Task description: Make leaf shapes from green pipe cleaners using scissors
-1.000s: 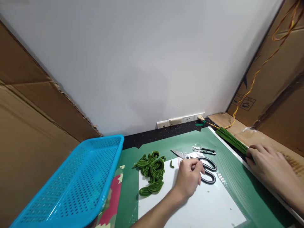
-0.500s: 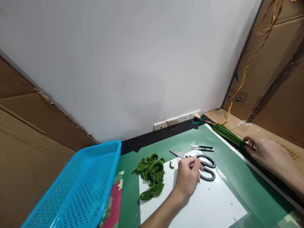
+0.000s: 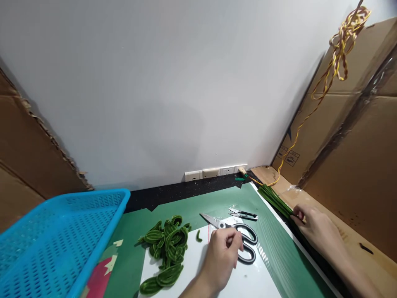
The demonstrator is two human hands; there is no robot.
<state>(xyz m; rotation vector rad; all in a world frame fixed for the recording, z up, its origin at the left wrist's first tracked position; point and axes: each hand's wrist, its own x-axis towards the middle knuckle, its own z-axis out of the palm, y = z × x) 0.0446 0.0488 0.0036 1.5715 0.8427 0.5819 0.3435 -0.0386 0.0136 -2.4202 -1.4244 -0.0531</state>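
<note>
My left hand (image 3: 221, 256) rests loosely curled on a white sheet (image 3: 266, 281), fingertips beside the black-handled scissors (image 3: 240, 240); I see nothing in it. Off to the right, my right hand (image 3: 318, 231) has its fingers closed on the near end of a bundle of straight green pipe cleaners (image 3: 274, 198) lying along the mat's right edge. A heap of bent green pipe-cleaner loops (image 3: 167, 248) lies left of my left hand. One small green scrap (image 3: 198, 236) sits between the heap and the scissors.
A blue plastic basket (image 3: 58, 240) stands at the left. Small thread snips (image 3: 243, 214) lie behind the scissors on the green mat (image 3: 201, 205). Cardboard panels flank both sides. Wall sockets (image 3: 214, 171) and a yellow cable (image 3: 313, 99) are at the back right.
The camera has swung right and up, so everything has shifted left in view. My right hand has slid along the green bundle and closed on its near end. My left hand has stayed by the scissors.
</note>
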